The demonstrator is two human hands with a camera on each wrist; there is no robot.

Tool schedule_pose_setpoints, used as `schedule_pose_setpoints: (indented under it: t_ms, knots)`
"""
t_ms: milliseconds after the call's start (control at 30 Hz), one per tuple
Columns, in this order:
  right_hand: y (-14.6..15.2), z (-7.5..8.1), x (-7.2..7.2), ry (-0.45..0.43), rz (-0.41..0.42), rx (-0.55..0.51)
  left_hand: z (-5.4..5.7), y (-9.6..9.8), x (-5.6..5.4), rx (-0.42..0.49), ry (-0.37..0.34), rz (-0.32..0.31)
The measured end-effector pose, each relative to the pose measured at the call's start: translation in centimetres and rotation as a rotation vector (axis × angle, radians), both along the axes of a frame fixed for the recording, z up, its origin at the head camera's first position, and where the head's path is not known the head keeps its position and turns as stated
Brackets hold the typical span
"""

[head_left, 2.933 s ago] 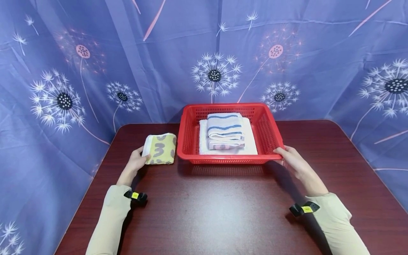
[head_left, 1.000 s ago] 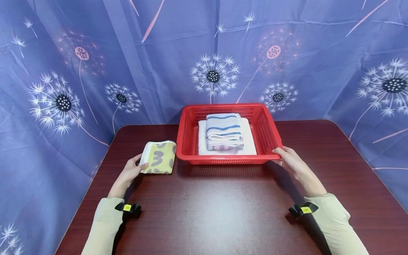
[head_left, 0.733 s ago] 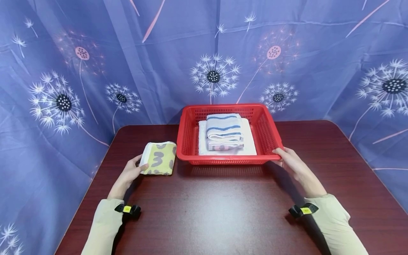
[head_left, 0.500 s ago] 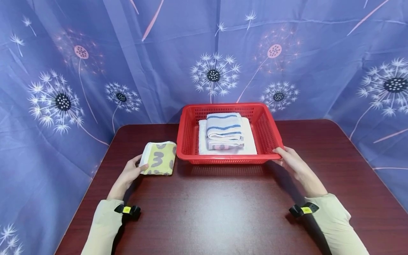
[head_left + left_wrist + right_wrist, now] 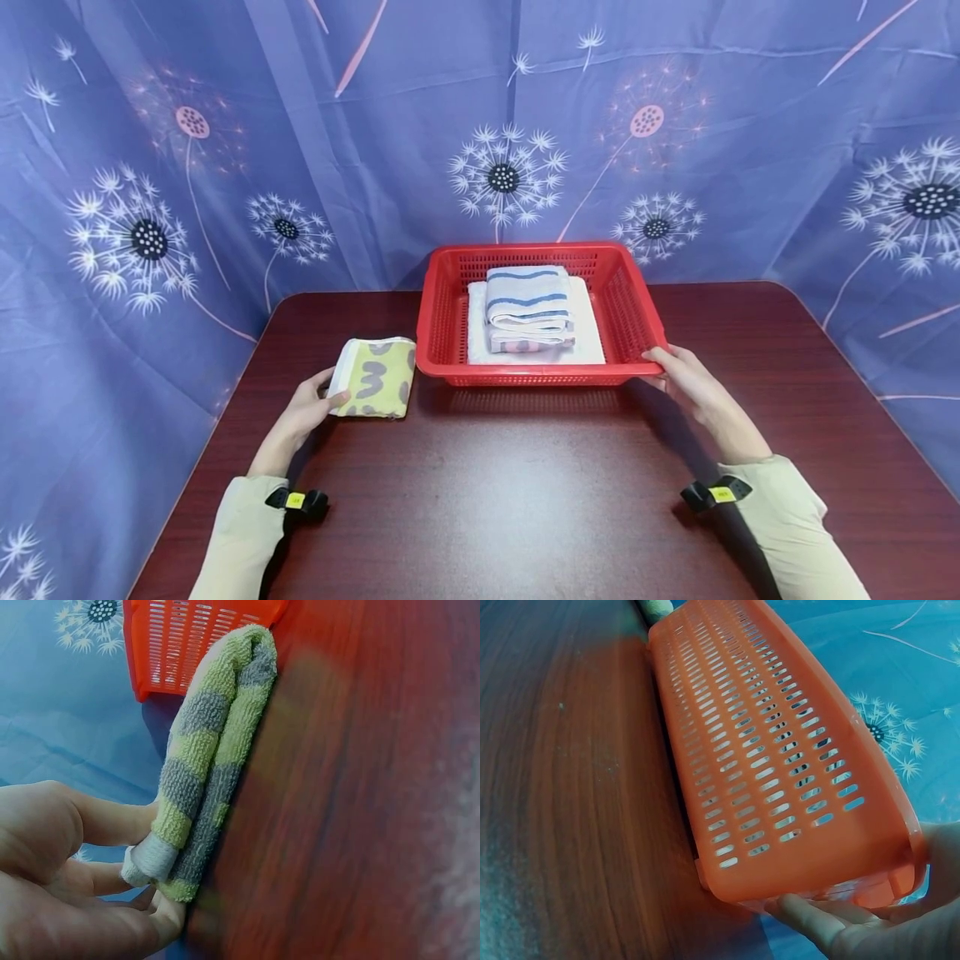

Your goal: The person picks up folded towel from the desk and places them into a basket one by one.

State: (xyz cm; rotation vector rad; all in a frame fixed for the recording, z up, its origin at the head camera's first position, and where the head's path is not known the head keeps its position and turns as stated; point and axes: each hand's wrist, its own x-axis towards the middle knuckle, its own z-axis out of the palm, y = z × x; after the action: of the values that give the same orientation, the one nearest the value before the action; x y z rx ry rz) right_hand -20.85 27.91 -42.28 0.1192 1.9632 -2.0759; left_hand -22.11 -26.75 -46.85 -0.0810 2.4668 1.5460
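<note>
A folded yellow towel point(image 5: 377, 379) with grey patches and a white edge lies on the table, just left of the red basket point(image 5: 543, 371). My left hand point(image 5: 302, 408) pinches the towel's left edge between thumb and fingers; the left wrist view shows the towel's folded layers point(image 5: 199, 765) from the side. With thumb over the rim and fingers beneath, my right hand point(image 5: 693, 387) grips the basket's front right corner. Inside the basket a white towel with blue stripes point(image 5: 527, 296) sits on a patterned folded cloth point(image 5: 525, 344), both atop a larger white towel point(image 5: 588, 325).
The dark red wooden table point(image 5: 517, 492) extends in front of the basket and to both sides. A blue curtain point(image 5: 390, 167) with dandelion prints hangs right behind the table and along its left and right sides.
My left hand has drawn the yellow towel toward the front of the table, a little at a time. My right hand and the basket have stayed in place.
</note>
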Motion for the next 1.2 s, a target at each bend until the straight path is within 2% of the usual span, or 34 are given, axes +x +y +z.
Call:
schedule_pose_setpoints:
  t_ms: [200,433,800,1067,1200]
  knots:
    - [0.0,0.2,0.0,-0.002,0.012,-0.032,0.0,0.0,0.4,0.017,-0.005,-0.005]
    - [-0.1,0.4,0.0,-0.001,0.016,-0.019,0.1,-0.1,0.7,0.022,0.001,-0.016]
    - [0.0,0.2,0.1,-0.004,0.017,-0.025,-0.4,-0.4,1.0,0.030,0.003,-0.028]
    - [0.0,0.2,0.1,-0.007,0.010,-0.027,-0.3,-0.4,1.2,0.048,0.000,-0.040]
    - [0.0,0.1,0.1,-0.005,0.008,-0.029,-0.1,-0.4,1.0,0.049,-0.015,-0.026]
